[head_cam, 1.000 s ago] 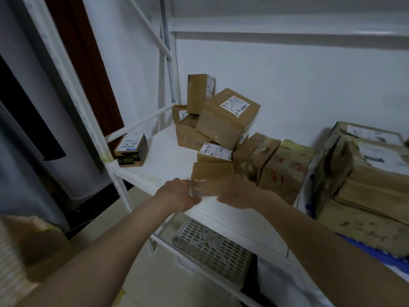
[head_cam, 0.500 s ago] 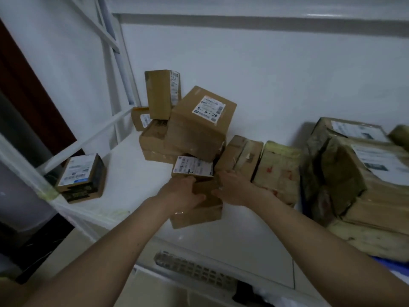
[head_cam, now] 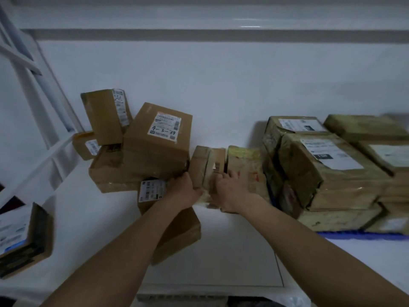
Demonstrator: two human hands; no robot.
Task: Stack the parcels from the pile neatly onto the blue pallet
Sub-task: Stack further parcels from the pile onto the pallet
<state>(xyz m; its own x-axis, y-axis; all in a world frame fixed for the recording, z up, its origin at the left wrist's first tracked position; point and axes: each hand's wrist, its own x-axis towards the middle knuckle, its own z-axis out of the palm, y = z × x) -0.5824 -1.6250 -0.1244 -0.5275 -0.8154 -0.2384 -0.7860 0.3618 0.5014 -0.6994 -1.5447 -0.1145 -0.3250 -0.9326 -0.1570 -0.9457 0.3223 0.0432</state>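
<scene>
- Your left hand (head_cam: pixel 184 191) and forearm cover much of the brown cardboard parcel with the white barcode label (head_cam: pixel 177 231).
- Left of that parcel, the dark-sided labelled box (head_cam: pixel 24 238) is cut off by the frame edge.
- Right of it, only a blurred strip of the blue pallet (head_cam: pixel 358 235) shows under the stacked parcels.

The big box (head_cam: pixel 158 142) up and left of the left hand's fingers (head_cam: pixel 184 177) carries a white label with "4-3-24" handwritten in black. The parcel (head_cam: pixel 327 173) to the right of the right hand's fingers (head_cam: pixel 232 173) bears a label with a dark patch, its print too blurred to read
</scene>
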